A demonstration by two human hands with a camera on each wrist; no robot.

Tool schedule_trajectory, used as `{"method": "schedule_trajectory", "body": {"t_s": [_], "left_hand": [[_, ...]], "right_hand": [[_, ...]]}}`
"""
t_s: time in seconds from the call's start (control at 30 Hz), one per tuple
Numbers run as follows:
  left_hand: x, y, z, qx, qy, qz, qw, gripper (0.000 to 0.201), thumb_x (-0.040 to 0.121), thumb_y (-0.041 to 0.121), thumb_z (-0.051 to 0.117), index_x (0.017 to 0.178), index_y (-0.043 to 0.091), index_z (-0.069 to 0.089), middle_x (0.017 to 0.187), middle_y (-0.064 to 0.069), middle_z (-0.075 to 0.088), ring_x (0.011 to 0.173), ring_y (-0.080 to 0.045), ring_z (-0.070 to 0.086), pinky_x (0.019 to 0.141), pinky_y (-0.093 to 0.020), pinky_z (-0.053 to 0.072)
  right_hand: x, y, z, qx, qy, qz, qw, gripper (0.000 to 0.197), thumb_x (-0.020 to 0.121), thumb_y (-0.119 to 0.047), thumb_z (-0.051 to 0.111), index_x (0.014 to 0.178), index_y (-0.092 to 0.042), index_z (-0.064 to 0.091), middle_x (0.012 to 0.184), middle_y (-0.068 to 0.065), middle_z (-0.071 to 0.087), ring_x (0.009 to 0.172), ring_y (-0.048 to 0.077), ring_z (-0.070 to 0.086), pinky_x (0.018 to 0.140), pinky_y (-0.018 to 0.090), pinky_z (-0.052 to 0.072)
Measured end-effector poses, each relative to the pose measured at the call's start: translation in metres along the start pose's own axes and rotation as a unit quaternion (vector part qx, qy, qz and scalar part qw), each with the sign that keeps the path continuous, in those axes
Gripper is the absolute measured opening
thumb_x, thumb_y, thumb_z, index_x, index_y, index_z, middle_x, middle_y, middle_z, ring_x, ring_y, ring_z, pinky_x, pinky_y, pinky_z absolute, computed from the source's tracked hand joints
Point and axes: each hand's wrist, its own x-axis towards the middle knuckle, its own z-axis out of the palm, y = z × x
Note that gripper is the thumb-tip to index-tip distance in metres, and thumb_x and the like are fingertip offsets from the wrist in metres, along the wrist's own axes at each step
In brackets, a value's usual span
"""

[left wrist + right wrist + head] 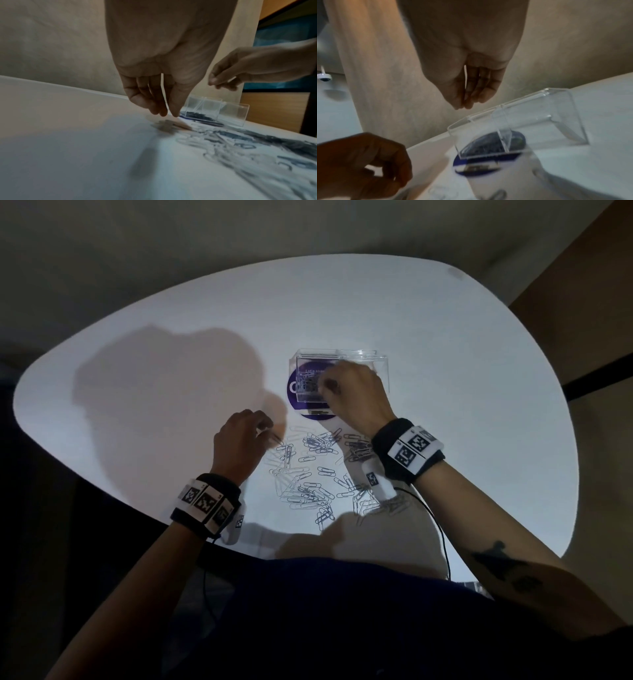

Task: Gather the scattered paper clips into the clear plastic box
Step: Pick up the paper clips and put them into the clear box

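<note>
Steel-wire paper clips (308, 474) are seen scattered over the near part of the white table (171, 337), in loose heaps between the two wrists; the far greater share is judged not yet gathered. No common direction is shown: the long axes lie every way, flat on the top, some overlapped and tangled.

The left hand (239, 436) is held low at the left edge of the scatter, fingertips (171, 112) brought together and pointed down, just above the table in the left wrist view. Whether a clip is pinched there cannot be told; a thin pale sliver between thumb and fingers is too blurred to name.

Further off, the right hand (352, 395) is held above the clear plastic box (380, 364), its fingertips (464, 104) bunched together over the opening. Whether anything is held in them cannot be told. The step is judged to be a drop-off by the right while a pickup is set up by the left.

The box is stood beyond the scatter, partly on a dark blue round printed card (294, 398), its hinged lid swung up and back. It is split into compartments; a small dark pile of clips (488, 146) is seen in one of the left ones, the right side showing none. The long axis of the box is laid left to right, opening upward.
</note>
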Motion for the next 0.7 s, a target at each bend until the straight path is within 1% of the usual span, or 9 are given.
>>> {"method": "schedule_trajectory", "body": {"t_s": [0.07,0.1,0.17,0.23,0.3,0.4,0.57,0.63,0.7], "left_hand": [[-0.003,-0.004,0.0,0.018,-0.006,0.002,1.0,0.015,0.083,0.034,0.069,0.091,0.022,0.067,0.09,0.004,0.064,0.086,-0.02,0.058,0.067,-0.032,0.044],[-0.005,-0.004,0.0,0.023,-0.01,0.004,1.0,0.018,0.083,0.037,0.07,0.092,0.021,0.067,0.091,0.003,0.064,0.087,-0.019,0.056,0.066,-0.031,0.043],[-0.007,-0.002,0.002,0.035,-0.019,0.008,0.999,0.021,0.083,0.039,0.07,0.097,0.023,0.067,0.096,0.003,0.061,0.092,-0.019,0.054,0.066,-0.031,0.041],[-0.01,0.001,0.004,0.052,-0.031,0.01,0.998,0.022,0.082,0.035,0.07,0.101,0.025,0.066,0.101,0.002,0.059,0.099,-0.021,0.052,0.067,-0.03,0.039],[-0.013,0.003,0.005,0.054,-0.046,0.011,0.997,0.024,0.078,0.033,0.072,0.1,0.026,0.065,0.102,0.002,0.057,0.102,-0.021,0.05,0.068,-0.03,0.037],[-0.015,0.005,0.005,0.058,-0.062,0.03,0.996,0.024,0.077,0.033,0.073,0.098,0.026,0.064,0.101,0.003,0.056,0.101,-0.019,0.048,0.069,-0.03,0.038],[-0.017,0.008,0.006,0.081,-0.03,0.081,0.993,0.015,0.082,0.019,0.068,0.096,0.02,0.066,0.097,0.0,0.059,0.095,-0.022,0.053,0.064,-0.033,0.044],[-0.018,0.007,0.007,0.095,-0.027,0.106,0.989,0.01,0.083,0.018,0.067,0.093,0.02,0.067,0.094,0.001,0.06,0.091,-0.023,0.054,0.063,-0.032,0.042],[-0.017,0.005,0.007,0.105,-0.031,0.121,0.987,0.007,0.084,0.021,0.066,0.091,0.02,0.069,0.091,0.002,0.062,0.089,-0.022,0.053,0.062,-0.031,0.041]], "right_hand": [[-0.017,0.006,0.008,-0.009,-0.059,-0.014,0.998,0.012,0.085,-0.008,0.061,0.082,-0.014,0.071,0.086,0.004,0.069,0.077,0.024,0.063,0.066,0.037,0.054],[-0.024,0.01,0.012,-0.028,-0.088,-0.017,0.996,0.014,0.083,-0.006,0.061,0.084,-0.015,0.072,0.09,0.004,0.07,0.08,0.025,0.064,0.067,0.036,0.054],[-0.035,0.017,0.019,-0.061,-0.139,-0.013,0.988,0.019,0.079,-0.002,0.062,0.092,-0.013,0.072,0.1,0.006,0.068,0.089,0.028,0.063,0.065,0.034,0.049],[-0.04,0.02,0.022,-0.082,-0.178,-0.008,0.98,0.013,0.076,-0.004,0.065,0.087,-0.011,0.067,0.1,0.007,0.063,0.088,0.029,0.059,0.06,0.032,0.04],[-0.043,0.022,0.025,-0.07,-0.178,0.002,0.982,0.009,0.075,-0.005,0.066,0.082,-0.01,0.065,0.097,0.007,0.061,0.087,0.028,0.058,0.059,0.032,0.039],[-0.045,0.023,0.027,-0.06,-0.158,0.018,0.985,0.009,0.078,-0.007,0.062,0.084,-0.008,0.069,0.098,0.007,0.062,0.09,0.027,0.057,0.061,0.032,0.041],[-0.048,0.025,0.03,-0.064,-0.165,0.03,0.984,0.011,0.083,-0.009,0.057,0.084,-0.008,0.067,0.095,0.008,0.062,0.089,0.027,0.057,0.065,0.038,0.049],[-0.05,0.025,0.031,-0.064,-0.166,0.028,0.984,0.009,0.084,-0.011,0.057,0.084,-0.008,0.066,0.094,0.008,0.061,0.088,0.027,0.056,0.064,0.037,0.048],[-0.052,0.025,0.029,-0.046,-0.154,0.029,0.987,0.005,0.083,-0.013,0.063,0.08,-0.009,0.062,0.088,0.005,0.061,0.083,0.025,0.056,0.061,0.033,0.043]]}}
